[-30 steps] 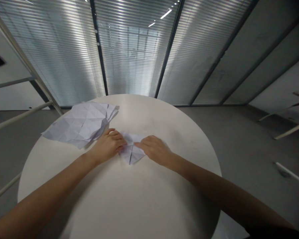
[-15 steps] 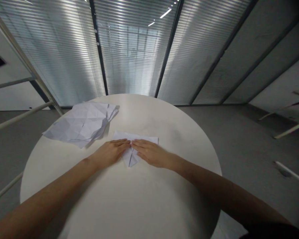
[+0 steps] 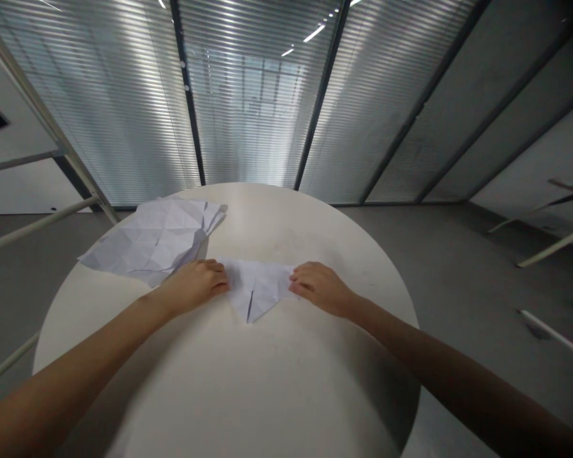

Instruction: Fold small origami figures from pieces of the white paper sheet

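Note:
A folded sheet of white paper (image 3: 258, 286) lies on the round white table (image 3: 267, 388), its pointed end toward me and a dark slit running up from the tip. At its left end my left hand (image 3: 201, 284) is closed, fingertips curled on the paper's edge. My right hand (image 3: 319, 287) pinches the opposite end, thumb and fingers together. Both ends of the paper are partly covered by my fingers.
Several creased white sheets (image 3: 155, 235) lie stacked at the table's far left, close to my left hand. A pale metal frame (image 3: 42, 222) stands left of the table. Beyond it are glass panels with blinds (image 3: 248, 114).
Both hands have moved apart, from the middle of the folded paper out to its two ends. More of the paper's middle now shows.

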`<move>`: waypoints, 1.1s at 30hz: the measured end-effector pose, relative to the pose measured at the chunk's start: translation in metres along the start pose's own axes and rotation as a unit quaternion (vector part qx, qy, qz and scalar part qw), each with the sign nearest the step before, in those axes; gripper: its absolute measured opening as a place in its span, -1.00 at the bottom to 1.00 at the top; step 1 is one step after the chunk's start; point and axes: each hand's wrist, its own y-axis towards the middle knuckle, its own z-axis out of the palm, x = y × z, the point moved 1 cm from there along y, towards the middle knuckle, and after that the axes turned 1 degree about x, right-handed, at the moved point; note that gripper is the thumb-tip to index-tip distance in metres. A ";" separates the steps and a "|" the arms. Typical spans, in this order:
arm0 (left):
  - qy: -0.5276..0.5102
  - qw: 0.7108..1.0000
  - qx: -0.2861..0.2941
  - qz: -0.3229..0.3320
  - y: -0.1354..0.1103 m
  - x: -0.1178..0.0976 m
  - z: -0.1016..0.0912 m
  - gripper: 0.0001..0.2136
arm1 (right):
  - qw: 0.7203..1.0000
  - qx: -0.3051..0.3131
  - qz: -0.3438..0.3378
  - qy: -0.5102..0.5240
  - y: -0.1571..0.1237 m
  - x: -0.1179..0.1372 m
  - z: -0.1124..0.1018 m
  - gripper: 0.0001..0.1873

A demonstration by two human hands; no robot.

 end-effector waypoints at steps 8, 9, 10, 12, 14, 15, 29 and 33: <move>-0.097 0.993 0.063 -0.019 0.034 0.021 0.005 -0.58 | 0.993 0.099 0.036 0.055 0.061 -0.004 -0.002 -0.16; -0.096 0.992 0.072 -0.031 0.036 0.024 0.006 -0.47 | 0.990 0.121 0.042 0.057 0.066 -0.005 -0.002 -0.09; -0.096 0.991 0.083 -0.047 0.038 0.026 0.007 -0.39 | 0.986 0.144 0.051 0.059 0.070 -0.006 -0.002 -0.06; -0.093 0.986 0.115 -0.077 0.042 0.028 0.008 -0.29 | 0.978 0.185 0.071 0.064 0.077 -0.006 -0.002 -0.06; -0.084 0.981 0.146 -0.100 0.045 0.027 0.008 -0.22 | 0.973 0.210 0.075 0.057 0.082 -0.005 -0.003 -0.15; -0.078 0.979 0.156 -0.109 0.047 0.026 0.008 -0.22 | 0.971 0.222 0.071 0.046 0.085 -0.004 -0.004 -0.23; 0.023 0.989 -0.061 -0.135 0.036 0.007 -0.038 -0.93 | 0.989 -0.082 0.024 -0.117 0.072 0.026 -0.050 -0.83; 0.183 0.972 -0.145 0.008 0.017 -0.013 -0.033 -0.79 | 0.982 -0.125 -0.085 -0.116 0.043 0.025 -0.029 -0.71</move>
